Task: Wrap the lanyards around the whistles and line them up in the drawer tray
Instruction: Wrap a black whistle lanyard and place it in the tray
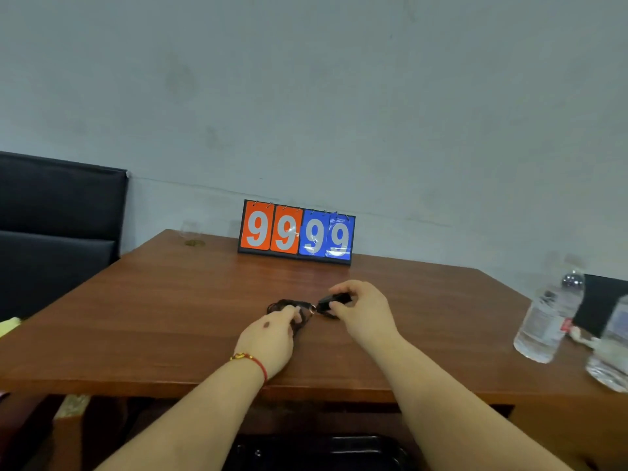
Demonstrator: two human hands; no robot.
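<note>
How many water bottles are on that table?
2. One clear water bottle stands near the table's right edge. A second bottle sits closer to the camera, cut off by the frame's right border. More could be out of view beyond it.

Looks like a sports-club office: flip scoreboard point(296, 232) on wooden table point(170, 300) beyond the grip, water bottles point(548, 317) right of it.
</note>
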